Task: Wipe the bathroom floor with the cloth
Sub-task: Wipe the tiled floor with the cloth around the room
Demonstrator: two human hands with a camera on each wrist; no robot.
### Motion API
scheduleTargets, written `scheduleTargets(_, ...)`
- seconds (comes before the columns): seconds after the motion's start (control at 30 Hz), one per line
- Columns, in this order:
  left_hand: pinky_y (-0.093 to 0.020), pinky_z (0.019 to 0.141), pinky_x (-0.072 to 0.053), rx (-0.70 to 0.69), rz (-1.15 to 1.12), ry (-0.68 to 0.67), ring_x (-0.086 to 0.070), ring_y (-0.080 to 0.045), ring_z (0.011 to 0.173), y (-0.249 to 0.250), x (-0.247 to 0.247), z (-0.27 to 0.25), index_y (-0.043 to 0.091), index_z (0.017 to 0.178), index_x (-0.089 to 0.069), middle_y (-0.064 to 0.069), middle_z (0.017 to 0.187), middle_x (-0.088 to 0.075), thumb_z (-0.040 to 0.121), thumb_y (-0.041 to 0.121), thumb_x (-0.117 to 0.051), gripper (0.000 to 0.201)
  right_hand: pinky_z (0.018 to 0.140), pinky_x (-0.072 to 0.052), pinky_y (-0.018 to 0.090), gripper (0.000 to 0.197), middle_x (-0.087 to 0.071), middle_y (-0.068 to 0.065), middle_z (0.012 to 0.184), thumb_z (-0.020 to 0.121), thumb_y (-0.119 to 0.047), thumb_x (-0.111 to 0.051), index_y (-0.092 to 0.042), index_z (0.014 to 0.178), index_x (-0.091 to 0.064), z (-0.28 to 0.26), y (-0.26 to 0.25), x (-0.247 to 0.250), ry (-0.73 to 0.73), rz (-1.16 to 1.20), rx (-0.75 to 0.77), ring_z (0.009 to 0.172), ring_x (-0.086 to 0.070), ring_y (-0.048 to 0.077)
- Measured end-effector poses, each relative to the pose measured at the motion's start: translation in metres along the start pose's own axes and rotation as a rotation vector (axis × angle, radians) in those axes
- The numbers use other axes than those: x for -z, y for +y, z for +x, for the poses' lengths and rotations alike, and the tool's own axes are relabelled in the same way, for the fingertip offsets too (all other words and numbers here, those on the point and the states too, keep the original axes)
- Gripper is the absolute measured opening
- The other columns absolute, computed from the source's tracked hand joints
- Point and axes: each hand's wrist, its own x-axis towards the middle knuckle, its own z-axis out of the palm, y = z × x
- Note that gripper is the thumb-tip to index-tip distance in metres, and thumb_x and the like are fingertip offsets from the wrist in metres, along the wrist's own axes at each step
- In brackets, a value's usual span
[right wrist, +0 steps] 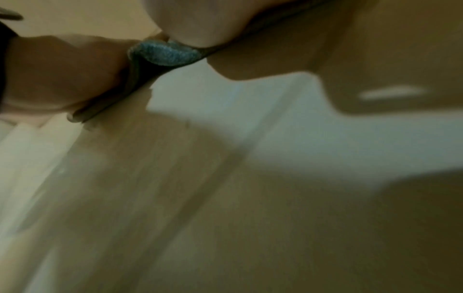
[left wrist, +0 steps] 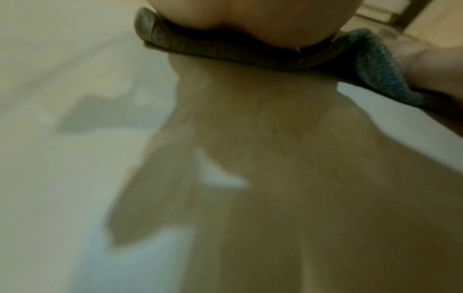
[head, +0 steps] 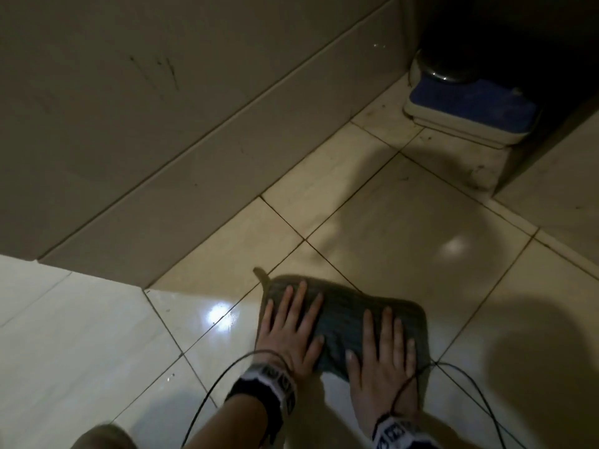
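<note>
While both palms press flat, fingers straight, grip released, left hand (head: 290, 328) and right hand (head: 381, 348) pin the cloth (head: 346, 314) at 6 o'clock on the glossy floor (head: 405, 222); slick tiles risk hands skidding.

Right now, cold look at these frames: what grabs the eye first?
Two flat hands, the left hand and the right hand, side by side, pressing a dark cloth onto the glossy tiled floor near the bottom centre of the head view. Next, the blue-topped scale in the dim far right corner, where grime marks the tiles beside it.
</note>
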Motion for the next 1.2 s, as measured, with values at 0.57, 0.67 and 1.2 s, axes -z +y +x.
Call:
scheduleTargets(0.57,-0.046,0.118,0.003,-0.232,0.074,-0.092,-0.003,-0.022,0.149,-0.019,0.007,-0.006,0.039,0.156,-0.004,0.0,0.165,0.0,0.09,0.064,-0.023,0.073,0.118,-0.006,0.045,0.069,-0.02,0.009,0.161,0.096,-0.059,-0.008,-0.023,0.155,-0.017,-0.049,-0.008,-0.005,-0.018,0.087,-0.029,0.151,-0.006,0.025)
scheduleTargets(0.67,-0.039,0.11,0.028,-0.313,0.058,-0.051,0.037,-0.015,0.139,-0.022,0.028,0.041,0.05,0.137,0.037,0.013,0.148,0.045,0.084,0.068,0.004,0.065,0.117,-0.009,0.045,0.068,-0.029,0.012,0.158,0.098,-0.057,-0.009,-0.019,0.153,-0.024,-0.014,-0.022,-0.001,-0.01,0.106,-0.13,0.143,-0.027,0.03)
scheduleTargets(1.2,-0.047,0.114,0.02,-0.743,0.19,-0.212,0.029,-0.021,0.143,-0.018,0.022,0.051,0.045,0.136,0.038,0.007,0.147,0.046,0.096,0.058,-0.029,0.079,0.109,-0.02,0.045,0.07,-0.011,0.007,0.164,0.096,-0.062,-0.012,-0.024,0.155,-0.015,-0.068,-0.081,-0.024,0.118,0.108,-0.654,0.138,-0.031,0.032)
